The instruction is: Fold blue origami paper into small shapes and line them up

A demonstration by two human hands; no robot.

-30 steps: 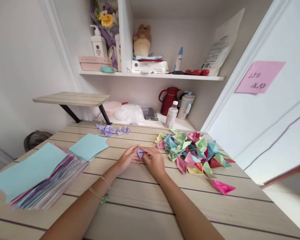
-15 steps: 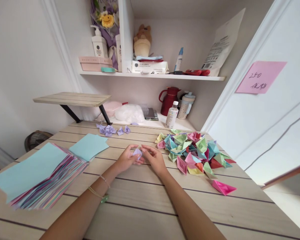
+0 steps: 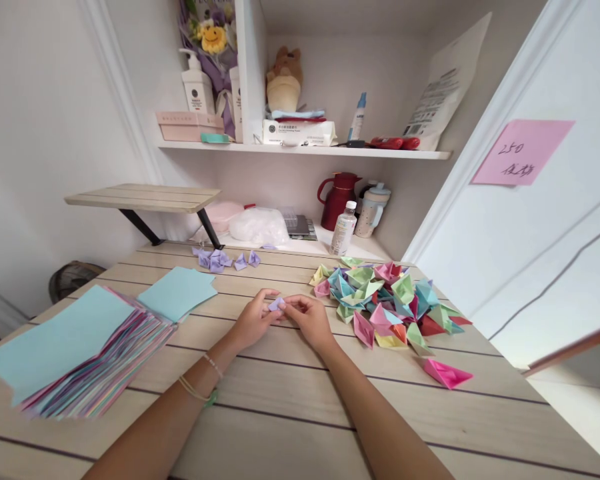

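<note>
A small folded piece of purple paper (image 3: 276,305) is held between my two hands, just above the middle of the table. My left hand (image 3: 253,320) closes on it from the left, thumb against the paper. From the right, my right hand (image 3: 310,321) pinches its edge with thumb and fingers. To the right lies a heap of folded paper boats (image 3: 375,293) in many colours, with one bright pink boat (image 3: 447,373) apart in front. Several small purple folded papers (image 3: 216,261) sit at the back left of the table.
On the left lies a fanned stack of coloured paper (image 3: 100,373) beside loose light-blue sheets (image 3: 177,293). A small raised wooden shelf (image 3: 145,197) stands behind them. A plastic bottle (image 3: 343,230) and a red jug (image 3: 339,203) stand at the back.
My right thumb and fingers have come in onto the purple paper, which now shows smaller and flatter. My left hand has shifted slightly. The boats and stack have not moved.
</note>
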